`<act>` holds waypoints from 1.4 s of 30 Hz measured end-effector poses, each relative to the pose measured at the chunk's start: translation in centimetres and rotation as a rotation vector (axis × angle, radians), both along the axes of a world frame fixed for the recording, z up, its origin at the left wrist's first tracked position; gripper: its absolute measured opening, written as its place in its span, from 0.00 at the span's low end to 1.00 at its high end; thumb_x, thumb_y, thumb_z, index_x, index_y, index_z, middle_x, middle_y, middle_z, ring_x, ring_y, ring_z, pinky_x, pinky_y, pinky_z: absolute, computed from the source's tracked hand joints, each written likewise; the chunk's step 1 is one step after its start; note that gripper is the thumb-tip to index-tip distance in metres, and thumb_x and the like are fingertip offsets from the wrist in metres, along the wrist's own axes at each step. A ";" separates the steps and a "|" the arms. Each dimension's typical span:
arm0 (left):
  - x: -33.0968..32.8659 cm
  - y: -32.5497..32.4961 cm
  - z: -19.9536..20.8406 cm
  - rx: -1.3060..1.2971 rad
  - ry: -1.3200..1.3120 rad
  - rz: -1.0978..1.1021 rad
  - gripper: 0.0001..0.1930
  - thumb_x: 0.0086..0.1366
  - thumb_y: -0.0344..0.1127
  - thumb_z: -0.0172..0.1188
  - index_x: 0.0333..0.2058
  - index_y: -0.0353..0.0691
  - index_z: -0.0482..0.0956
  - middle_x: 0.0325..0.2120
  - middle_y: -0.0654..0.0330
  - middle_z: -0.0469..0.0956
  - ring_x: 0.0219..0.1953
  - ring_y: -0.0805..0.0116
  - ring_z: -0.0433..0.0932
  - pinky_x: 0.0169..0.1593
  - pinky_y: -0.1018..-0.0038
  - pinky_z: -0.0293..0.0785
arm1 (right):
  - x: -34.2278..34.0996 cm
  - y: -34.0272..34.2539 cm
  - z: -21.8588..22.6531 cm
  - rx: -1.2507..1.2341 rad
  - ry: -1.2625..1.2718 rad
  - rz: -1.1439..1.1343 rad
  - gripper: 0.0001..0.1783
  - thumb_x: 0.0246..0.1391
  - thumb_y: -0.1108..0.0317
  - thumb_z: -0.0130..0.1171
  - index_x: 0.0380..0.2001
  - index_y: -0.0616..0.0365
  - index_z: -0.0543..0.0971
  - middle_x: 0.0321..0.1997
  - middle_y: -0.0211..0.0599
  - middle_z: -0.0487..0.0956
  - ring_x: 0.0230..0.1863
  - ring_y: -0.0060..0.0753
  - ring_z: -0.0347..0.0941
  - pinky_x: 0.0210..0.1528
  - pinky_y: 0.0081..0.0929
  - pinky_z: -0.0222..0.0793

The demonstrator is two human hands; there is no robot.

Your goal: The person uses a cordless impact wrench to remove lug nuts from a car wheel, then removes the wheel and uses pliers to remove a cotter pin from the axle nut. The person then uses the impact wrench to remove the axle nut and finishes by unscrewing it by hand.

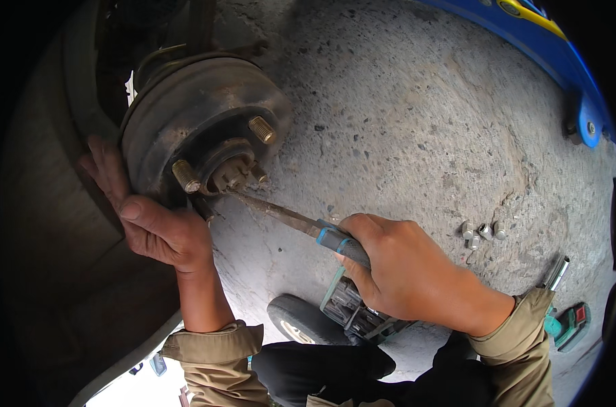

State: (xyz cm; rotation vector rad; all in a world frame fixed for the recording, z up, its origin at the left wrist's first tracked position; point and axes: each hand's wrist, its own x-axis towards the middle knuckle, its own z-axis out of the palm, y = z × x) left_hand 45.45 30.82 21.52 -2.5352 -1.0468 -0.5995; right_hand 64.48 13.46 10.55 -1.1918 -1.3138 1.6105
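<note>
Brake drum (192, 95), dark, round, rust-mottled, with brassy threaded studs (262, 130), sits upper left above concrete floor (409, 108); left grip (155, 227) spreads loosely at its rim, right grip (403, 271) clasps a rusty-shafted tool (281, 216).

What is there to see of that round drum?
The drum looks like worn, dark metal with brownish patches. Threaded studs jut from its face around a notched central nut. It sits upper left in view, facing the right hand. The left hand rests against its edge; the held tool reaches its centre.
</note>
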 end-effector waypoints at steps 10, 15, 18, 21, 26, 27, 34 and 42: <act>-0.3 -1.4 -3.4 -0.027 -0.428 0.066 0.38 0.82 0.58 0.29 0.67 0.26 0.66 0.69 0.47 0.66 0.65 0.53 0.72 0.66 0.63 0.76 | -0.1 -1.0 -2.2 -0.050 0.129 -0.120 0.15 0.62 0.67 0.61 0.46 0.69 0.77 0.32 0.62 0.80 0.32 0.67 0.79 0.36 0.52 0.74; 0.2 -2.4 -5.1 -0.027 -0.622 0.097 0.37 0.82 0.57 0.30 0.67 0.28 0.66 0.68 0.45 0.67 0.65 0.52 0.72 0.67 0.62 0.75 | -0.9 -1.6 -3.0 0.014 0.043 -0.221 0.16 0.61 0.69 0.61 0.43 0.74 0.76 0.28 0.65 0.79 0.30 0.68 0.79 0.36 0.52 0.74; -1.3 -3.6 -5.6 0.013 -0.581 0.199 0.35 0.83 0.55 0.32 0.68 0.27 0.65 0.68 0.43 0.66 0.67 0.52 0.70 0.69 0.63 0.68 | -0.1 -1.4 -2.5 -0.097 0.040 -0.166 0.20 0.58 0.68 0.62 0.45 0.78 0.75 0.30 0.65 0.80 0.32 0.67 0.80 0.38 0.51 0.75; -2.2 -4.9 -4.1 -0.036 -0.503 0.227 0.33 0.83 0.53 0.35 0.68 0.26 0.66 0.68 0.41 0.68 0.69 0.51 0.68 0.70 0.63 0.64 | -0.1 -1.9 -1.9 -0.095 0.091 -0.244 0.27 0.54 0.68 0.63 0.50 0.81 0.72 0.32 0.65 0.81 0.34 0.65 0.81 0.40 0.50 0.76; -0.5 -2.9 1.1 -0.128 -0.395 0.114 0.32 0.81 0.53 0.43 0.61 0.24 0.74 0.61 0.42 0.76 0.64 0.53 0.74 0.67 0.64 0.67 | -2.1 -2.2 -2.9 0.072 0.073 -0.390 0.30 0.51 0.68 0.63 0.55 0.74 0.71 0.31 0.53 0.78 0.31 0.44 0.77 0.37 0.40 0.72; 0.4 -2.5 1.8 -0.147 -0.360 0.116 0.32 0.81 0.54 0.44 0.60 0.24 0.75 0.60 0.43 0.77 0.63 0.54 0.75 0.67 0.64 0.68 | -2.1 -2.0 -2.7 0.011 0.119 -0.368 0.28 0.51 0.68 0.63 0.55 0.71 0.71 0.30 0.46 0.77 0.28 0.35 0.74 0.33 0.35 0.70; 1.7 0.4 1.5 -0.277 -0.187 -0.019 0.34 0.79 0.58 0.48 0.60 0.26 0.76 0.54 0.47 0.81 0.56 0.58 0.79 0.61 0.66 0.72 | -2.9 -1.4 -3.8 0.022 0.248 -0.462 0.29 0.50 0.69 0.62 0.56 0.70 0.73 0.37 0.51 0.79 0.37 0.43 0.76 0.42 0.36 0.73; 1.6 -0.1 0.7 -0.318 -0.276 0.032 0.36 0.80 0.58 0.43 0.63 0.24 0.72 0.56 0.45 0.78 0.55 0.59 0.79 0.59 0.68 0.77 | -4.0 -0.5 -5.7 0.085 0.412 -0.524 0.30 0.48 0.73 0.59 0.57 0.73 0.74 0.43 0.55 0.82 0.43 0.40 0.81 0.48 0.34 0.76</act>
